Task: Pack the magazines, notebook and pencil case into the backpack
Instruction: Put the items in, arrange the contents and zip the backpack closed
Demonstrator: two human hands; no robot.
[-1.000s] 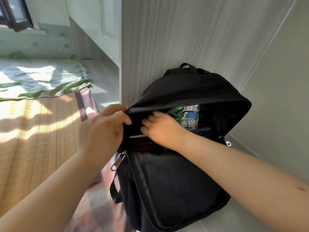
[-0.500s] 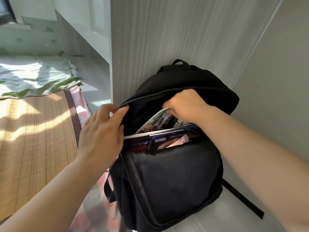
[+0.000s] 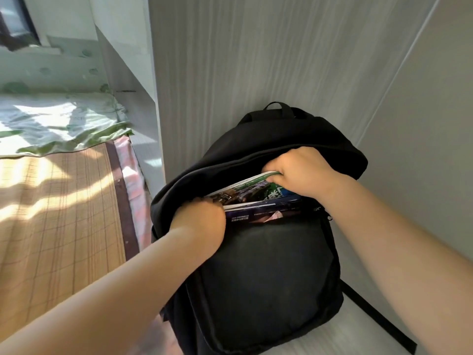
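gripping magazines [image 3: 252,193] crosswise in backpack [image 3: 271,272], both hands inside

Matt cloth backpack [image 3: 268,278] (glossy magazines [image 3: 252,192])

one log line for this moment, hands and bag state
left hand: in backpack mouth, on magazines | right hand: grips green magazine's top edge | backpack: upright, unzipped | magazines: partly in
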